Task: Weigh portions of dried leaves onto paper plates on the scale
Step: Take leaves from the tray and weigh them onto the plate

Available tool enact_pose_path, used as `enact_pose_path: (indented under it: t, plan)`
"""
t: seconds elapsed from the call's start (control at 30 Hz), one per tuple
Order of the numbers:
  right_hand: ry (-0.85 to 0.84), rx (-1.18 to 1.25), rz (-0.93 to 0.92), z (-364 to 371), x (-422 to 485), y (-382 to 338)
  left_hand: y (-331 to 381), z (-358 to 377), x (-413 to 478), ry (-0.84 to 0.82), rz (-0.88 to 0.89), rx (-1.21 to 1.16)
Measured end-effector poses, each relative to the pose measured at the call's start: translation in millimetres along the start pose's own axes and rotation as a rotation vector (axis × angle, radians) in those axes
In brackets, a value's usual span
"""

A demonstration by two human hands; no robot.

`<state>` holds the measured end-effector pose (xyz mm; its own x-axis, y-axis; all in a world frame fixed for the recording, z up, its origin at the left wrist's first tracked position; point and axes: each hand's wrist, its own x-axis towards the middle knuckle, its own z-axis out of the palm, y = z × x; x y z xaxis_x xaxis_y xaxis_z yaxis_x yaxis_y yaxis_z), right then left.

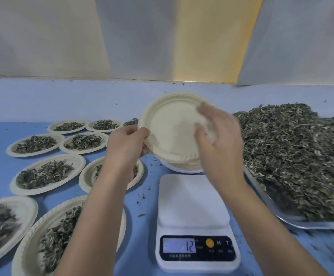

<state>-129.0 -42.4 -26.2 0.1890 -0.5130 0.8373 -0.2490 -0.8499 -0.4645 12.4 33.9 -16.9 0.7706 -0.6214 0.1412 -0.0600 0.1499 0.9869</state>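
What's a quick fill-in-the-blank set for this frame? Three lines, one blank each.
1. The white digital kitchen scale has a bare platform; its display reads minus ____.
2. The left hand grips the rim of a round cream paper plate that is ____ of leaves.
3. The heap of loose dried green leaves lies in a metal tray to the ____ of the scale.
Missing: 12; empty; right.
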Motion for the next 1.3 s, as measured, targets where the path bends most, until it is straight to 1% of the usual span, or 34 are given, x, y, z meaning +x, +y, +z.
enact_pose_path:
  t: [0.03, 0.1, 0.17, 0.3, 0.4, 0.5, 0.6, 0.73, 0.8, 0.97, 1.07, 1.3]
  plan:
    - [0.032, 0.017, 0.13, -7.7, 5.7, 3.0, 2.7, -0.5, -1.6, -0.023, -0.009, 0.006]
    - [-0.013, 0.1, 0.381, -20.5, 15.1, 12.8, 6.9, -0.9, -5.1, -0.088, -0.028, 0.003]
    - [-0.069, 0.203, 0.537, -28.0, 16.5, 20.7, 9.0, -1.3, -8.5, -0.148, -0.042, 0.043]
    - [-0.062, 0.179, 0.647, -40.7, 7.6, 31.6, 10.8, -8.0, -14.2, -0.183, -0.04, 0.292]
    - [-0.151, 0.143, 0.713, -49.6, 2.4, 42.4, 11.4, -13.2, -16.8, -0.26, -0.094, 0.377]
    - [-0.259, 0.095, 0.758, -50.4, -3.3, 50.1, 10.4, -14.7, -19.8, -0.31, -0.183, 0.45]
    - [-0.325, 0.057, 0.783, -45.5, -10.0, 56.9, 1.9, -13.2, -16.5, -0.336, -0.255, 0.529]
    - [-0.438, -0.046, 0.745, -36.2, -20.9, 65.2, -12.8, -11.5, -10.3, -0.345, -0.3, 0.621]
    - [-0.453, -0.056, 0.746, -32.8, -23.4, 66.5, -17.8, -11.8, -8.5, -0.351, -0.317, 0.624]
    - [-0.414, 0.0, 0.781, -29.1, -25.0, 69.3, -24.2, -10.9, -7.2, -0.372, -0.346, 0.66]
    - [-0.419, 0.028, 0.798, -27.1, -28.5, 73.0, -26.3, -9.3, -7.1, -0.384, -0.363, 0.686]
    - [-0.483, -0.046, 0.802, -23.4, -33.5, 76.1, -28.8, -9.4, -5.6, -0.402, -0.394, 0.753]
